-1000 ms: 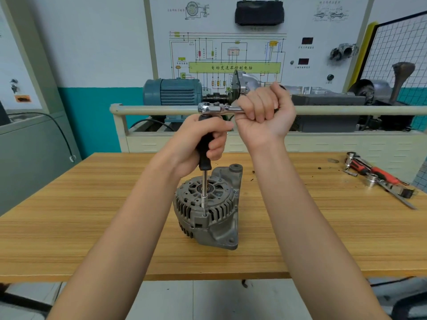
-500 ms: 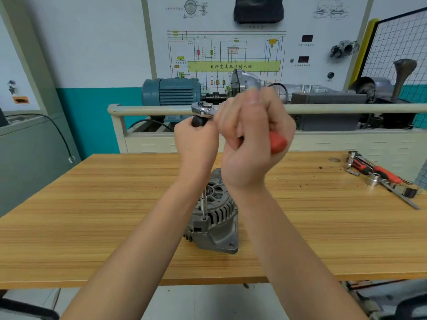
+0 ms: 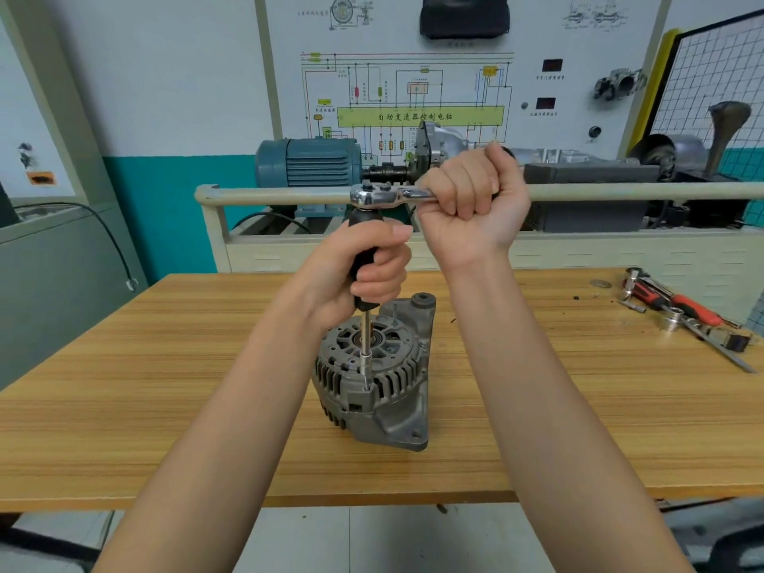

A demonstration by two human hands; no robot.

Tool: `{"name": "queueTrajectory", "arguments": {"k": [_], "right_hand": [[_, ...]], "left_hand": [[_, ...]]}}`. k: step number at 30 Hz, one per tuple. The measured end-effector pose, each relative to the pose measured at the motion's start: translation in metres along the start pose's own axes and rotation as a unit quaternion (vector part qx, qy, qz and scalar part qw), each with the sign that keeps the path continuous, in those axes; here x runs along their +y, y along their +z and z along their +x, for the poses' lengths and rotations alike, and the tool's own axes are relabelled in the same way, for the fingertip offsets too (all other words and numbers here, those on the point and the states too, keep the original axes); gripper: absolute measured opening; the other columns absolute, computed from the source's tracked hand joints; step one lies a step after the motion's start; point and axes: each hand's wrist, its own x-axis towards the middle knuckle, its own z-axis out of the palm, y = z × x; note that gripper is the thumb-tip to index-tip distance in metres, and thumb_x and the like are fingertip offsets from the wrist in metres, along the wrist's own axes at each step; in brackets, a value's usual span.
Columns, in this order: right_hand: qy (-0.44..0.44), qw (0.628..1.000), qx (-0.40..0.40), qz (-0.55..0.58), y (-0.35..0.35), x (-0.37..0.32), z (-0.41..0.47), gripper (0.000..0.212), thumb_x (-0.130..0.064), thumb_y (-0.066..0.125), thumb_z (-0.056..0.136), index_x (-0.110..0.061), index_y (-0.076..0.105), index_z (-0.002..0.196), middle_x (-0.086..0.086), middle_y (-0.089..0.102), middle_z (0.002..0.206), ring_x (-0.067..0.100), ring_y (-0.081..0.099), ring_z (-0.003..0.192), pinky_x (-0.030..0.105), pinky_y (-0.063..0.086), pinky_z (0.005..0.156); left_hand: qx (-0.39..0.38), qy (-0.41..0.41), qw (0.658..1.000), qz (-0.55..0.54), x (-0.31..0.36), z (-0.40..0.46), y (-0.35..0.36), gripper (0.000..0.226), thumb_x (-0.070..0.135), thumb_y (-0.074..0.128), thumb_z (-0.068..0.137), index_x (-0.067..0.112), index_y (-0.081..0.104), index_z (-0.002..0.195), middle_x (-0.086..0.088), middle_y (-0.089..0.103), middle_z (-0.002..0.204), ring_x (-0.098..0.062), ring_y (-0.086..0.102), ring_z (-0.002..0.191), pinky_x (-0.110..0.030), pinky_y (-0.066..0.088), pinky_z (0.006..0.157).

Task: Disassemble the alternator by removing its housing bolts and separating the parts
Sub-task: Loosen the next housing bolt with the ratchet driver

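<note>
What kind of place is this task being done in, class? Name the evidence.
Probably an automotive training workshop: a wall board with a wiring diagram, a blue electric motor coupled to a demonstration rig, and an alternator on a wooden workbench.

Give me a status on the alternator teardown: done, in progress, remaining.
Done: nothing visibly separated; the alternator stands in one piece on the table, and no removed bolts can be made out. In hand: the left hand steadies the black-handled driver, its tip on a housing bolt, while the right hand grips the ratchet on top. Left: finish this bolt, any others, then split the housing.
</note>
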Motion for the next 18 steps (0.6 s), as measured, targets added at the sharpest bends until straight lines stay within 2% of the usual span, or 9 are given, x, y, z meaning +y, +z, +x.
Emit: {"name": "queueTrajectory", "arguments": {"k": [3, 7, 10, 12, 14, 15, 16, 18], "right_hand": [[-0.021, 1.000, 0.003, -0.013, 0.000, 0.001, -0.003, 0.047, -0.014, 0.038, 0.085, -0.013, 0.037, 0.038, -0.002, 0.026, 0.029, 0.010, 0.008, 0.036, 0.021, 0.017, 0.038], [-0.094, 0.985, -0.040, -0.136, 0.009, 0.010, -0.017, 0.055, -0.012, 0.030, 0.095, -0.016, 0.036, 0.040, -0.004, 0.026, 0.032, 0.013, 0.010, 0.037, 0.022, 0.020, 0.041], [-0.192, 0.940, -0.110, -0.259, 0.015, 0.029, -0.029, 0.048, -0.005, 0.031, 0.094, -0.019, 0.038, 0.048, -0.004, 0.029, 0.035, 0.009, 0.018, 0.034, 0.024, 0.020, 0.043], [-0.284, 0.880, -0.155, -0.347, 0.017, 0.043, -0.036, 0.035, 0.000, 0.035, 0.089, -0.022, 0.042, 0.063, -0.008, 0.034, 0.043, 0.006, 0.025, 0.037, 0.025, 0.021, 0.046], [-0.354, 0.811, -0.181, -0.430, 0.017, 0.052, -0.043, 0.026, -0.003, 0.041, 0.087, -0.024, 0.042, 0.072, -0.009, 0.042, 0.057, 0.004, 0.030, 0.044, 0.025, 0.024, 0.048], [-0.369, 0.790, -0.189, -0.451, 0.017, 0.055, -0.045, 0.022, -0.006, 0.041, 0.086, -0.025, 0.041, 0.074, -0.009, 0.044, 0.061, 0.004, 0.031, 0.045, 0.025, 0.025, 0.049], [-0.372, 0.785, -0.192, -0.456, 0.017, 0.056, -0.046, 0.021, -0.007, 0.040, 0.085, -0.025, 0.041, 0.074, -0.009, 0.044, 0.062, 0.004, 0.031, 0.045, 0.024, 0.025, 0.049], [-0.349, 0.816, -0.186, -0.422, 0.017, 0.051, -0.042, 0.028, -0.002, 0.042, 0.084, -0.025, 0.043, 0.069, -0.009, 0.041, 0.055, 0.003, 0.028, 0.041, 0.024, 0.022, 0.048]], "left_hand": [[0.042, -0.001, 0.999, 0.016, -0.002, 0.003, 0.001, 0.041, 0.015, 0.054, 0.077, 0.020, 0.039, 0.040, 0.008, 0.027, 0.033, -0.003, 0.019, 0.026, -0.014, 0.013, 0.034], [0.188, 0.056, 0.979, 0.052, -0.005, 0.004, 0.008, 0.052, 0.007, 0.048, 0.090, 0.022, 0.033, 0.043, 0.007, 0.023, 0.036, -0.006, 0.014, 0.030, -0.014, 0.014, 0.036], [0.321, 0.084, 0.939, 0.085, -0.008, 0.008, 0.017, 0.047, 0.001, 0.048, 0.089, 0.020, 0.031, 0.050, 0.006, 0.023, 0.038, -0.008, 0.014, 0.033, -0.016, 0.013, 0.038], [0.389, 0.101, 0.910, 0.100, -0.008, 0.010, 0.022, 0.042, -0.001, 0.050, 0.086, 0.019, 0.032, 0.055, 0.008, 0.029, 0.038, -0.008, 0.020, 0.034, -0.019, 0.017, 0.038], [0.421, 0.113, 0.892, 0.124, -0.008, 0.012, 0.026, 0.038, 0.002, 0.051, 0.087, 0.018, 0.032, 0.058, 0.013, 0.033, 0.035, -0.005, 0.027, 0.034, -0.018, 0.023, 0.038], [0.420, 0.115, 0.890, 0.132, -0.009, 0.012, 0.028, 0.037, 0.006, 0.050, 0.087, 0.018, 0.030, 0.059, 0.015, 0.032, 0.034, -0.003, 0.027, 0.035, -0.016, 0.024, 0.038], [0.418, 0.118, 0.891, 0.133, -0.009, 0.012, 0.028, 0.037, 0.007, 0.051, 0.086, 0.019, 0.030, 0.058, 0.015, 0.032, 0.033, -0.003, 0.027, 0.035, -0.016, 0.023, 0.038], [0.401, 0.120, 0.900, 0.125, -0.010, 0.011, 0.024, 0.041, -0.001, 0.052, 0.085, 0.019, 0.030, 0.056, 0.012, 0.031, 0.035, -0.005, 0.024, 0.034, -0.017, 0.021, 0.036]]}}
